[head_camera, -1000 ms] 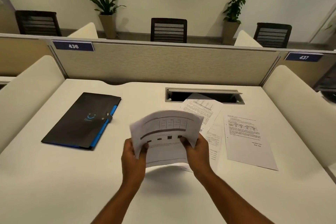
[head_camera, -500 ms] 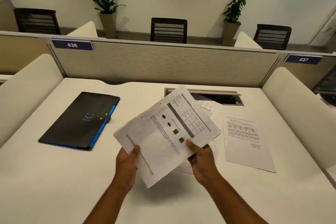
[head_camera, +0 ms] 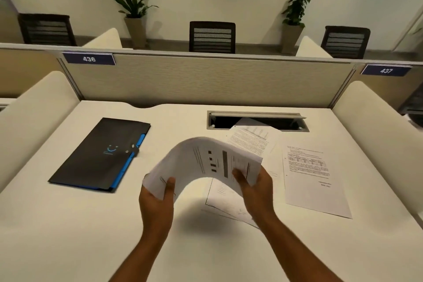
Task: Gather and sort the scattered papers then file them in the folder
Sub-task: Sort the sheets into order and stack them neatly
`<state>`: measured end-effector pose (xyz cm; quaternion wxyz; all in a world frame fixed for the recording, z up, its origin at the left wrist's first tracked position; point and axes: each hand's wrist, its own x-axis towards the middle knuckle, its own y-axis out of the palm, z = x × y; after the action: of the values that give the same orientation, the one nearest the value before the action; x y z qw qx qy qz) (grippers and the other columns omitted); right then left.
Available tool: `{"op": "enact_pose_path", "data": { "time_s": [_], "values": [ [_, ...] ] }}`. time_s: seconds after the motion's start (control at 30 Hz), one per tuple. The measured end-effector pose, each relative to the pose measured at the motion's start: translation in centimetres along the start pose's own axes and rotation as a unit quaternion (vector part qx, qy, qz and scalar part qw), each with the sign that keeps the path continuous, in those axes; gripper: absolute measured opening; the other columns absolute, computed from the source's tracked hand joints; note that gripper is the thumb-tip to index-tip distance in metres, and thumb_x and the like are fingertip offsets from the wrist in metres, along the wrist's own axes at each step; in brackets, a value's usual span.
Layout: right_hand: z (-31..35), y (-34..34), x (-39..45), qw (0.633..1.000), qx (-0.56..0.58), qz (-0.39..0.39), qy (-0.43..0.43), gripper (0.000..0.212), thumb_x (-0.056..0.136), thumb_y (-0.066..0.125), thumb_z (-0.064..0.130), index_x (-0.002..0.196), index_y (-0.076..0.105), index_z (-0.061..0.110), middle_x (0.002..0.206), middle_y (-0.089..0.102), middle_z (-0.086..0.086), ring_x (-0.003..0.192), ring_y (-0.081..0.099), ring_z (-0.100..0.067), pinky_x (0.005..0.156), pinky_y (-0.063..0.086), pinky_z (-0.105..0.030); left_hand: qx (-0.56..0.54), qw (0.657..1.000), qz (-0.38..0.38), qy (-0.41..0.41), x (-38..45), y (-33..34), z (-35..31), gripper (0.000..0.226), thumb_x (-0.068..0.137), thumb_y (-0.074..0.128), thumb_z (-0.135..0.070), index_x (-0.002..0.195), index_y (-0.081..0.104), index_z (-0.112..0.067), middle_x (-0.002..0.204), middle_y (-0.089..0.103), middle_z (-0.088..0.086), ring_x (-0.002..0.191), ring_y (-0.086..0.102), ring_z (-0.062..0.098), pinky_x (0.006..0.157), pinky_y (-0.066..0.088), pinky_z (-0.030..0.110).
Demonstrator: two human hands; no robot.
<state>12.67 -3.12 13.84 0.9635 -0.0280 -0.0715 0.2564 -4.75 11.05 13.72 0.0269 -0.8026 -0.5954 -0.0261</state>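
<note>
White sheet (head_camera: pixel 206 162) was up in the air over the counter (head_camera: pixel 68 236), bowed into an arch. The left hand (head_camera: pixel 158 204) pinched its near-left corner, and the right hand (head_camera: pixel 256 188) held the right edge with the thumb on top. So both hands were busy with that one page, neither free.

Looked to me like the gathering step, barely started. The black folder (head_camera: pixel 100 155) with the blue edge lay flat and closed, well apart on the left. More papers were on the counter to the right: one page (head_camera: pixel 313 181) lying alone, another (head_camera: pixel 254 137) up by the cable slot (head_camera: pixel 256 120), and a couple (head_camera: pixel 226 199) partly under the right hand.

My guess for the next bit: flatten the held sheet, lay it on or slide it under the loose ones, square up the edges. After that the folder needs its clasp undone, and that'll want a free hand.

Hard to tell stuff: the print was too blurry to read, so no idea what the sorting order should be. Couldn't count the pages under the right hand either. One corner seemed to poke out of the slot, but I couldn't see how far in it went.
</note>
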Motion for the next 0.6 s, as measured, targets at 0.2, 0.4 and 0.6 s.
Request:
{"op": "enact_pose_path", "data": {
  "time_s": [0.2,0.4,0.6],
  "values": [
    [-2.2,0.7,-1.4,1.0,-0.017,-0.005,0.019,0.039,0.085,0.081,0.019,0.101,0.062,0.049,0.098,0.069,0.023,0.103,0.066,-0.002,0.068,0.057,-0.015,0.052,0.998,0.013,-0.013,-0.6,-1.3,2.1,0.021,0.088,0.066,-0.032,0.102,0.056,-0.044,0.101,0.062,-0.015,0.101,0.061,0.019,0.058,0.053,0.013],
    [-1.6,0.7,-0.9,1.0,0.014,-0.024,-0.001,0.039,0.088,0.077,0.018,0.104,0.062,0.051,0.098,0.069,0.028,0.104,0.066,0.002,0.071,0.057,-0.012,0.054,0.998,-0.015,-0.012,-0.3,-1.5,1.5,0.022,0.088,0.064,-0.034,0.102,0.054,-0.049,0.101,0.062,-0.015,0.093,0.063,0.013,0.057,0.053,0.011],
    [-4.0,0.5,-2.0,0.998,-0.041,-0.012,0.051,0.033,0.089,0.075,0.015,0.099,0.061,0.043,0.095,0.07,0.016,0.096,0.069,-0.011,0.068,0.061,-0.021,0.073,0.994,-0.026,-0.075,-1.6,-1.9,3.8,0.026,0.093,0.063,-0.026,0.113,0.05,-0.033,0.105,0.061,-0.004,0.104,0.061,0.025,0.076,0.052,0.028]
  ]
}}
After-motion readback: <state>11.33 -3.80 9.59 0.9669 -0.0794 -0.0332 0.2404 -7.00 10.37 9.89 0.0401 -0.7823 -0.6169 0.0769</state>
